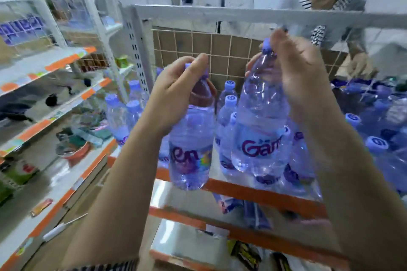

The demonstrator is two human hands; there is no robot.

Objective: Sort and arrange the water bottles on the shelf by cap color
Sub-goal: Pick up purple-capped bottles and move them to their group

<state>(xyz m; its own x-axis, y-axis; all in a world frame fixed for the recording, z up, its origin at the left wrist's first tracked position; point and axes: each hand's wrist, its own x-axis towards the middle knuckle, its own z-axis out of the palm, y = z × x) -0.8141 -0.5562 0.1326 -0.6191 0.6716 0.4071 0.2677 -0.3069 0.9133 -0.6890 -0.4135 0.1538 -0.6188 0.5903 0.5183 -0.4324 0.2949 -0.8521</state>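
Left hand (176,88) clamps the left water bottle (191,145) by its neck, right hand (295,72) the right water bottle (259,132). Likely full, heavy, slick, so that neck grip looks safest.

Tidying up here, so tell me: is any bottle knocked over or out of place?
On the lower shelf, two bottles seem to lie on their sides, unlike the upright bottles above. Blur hides any spill.
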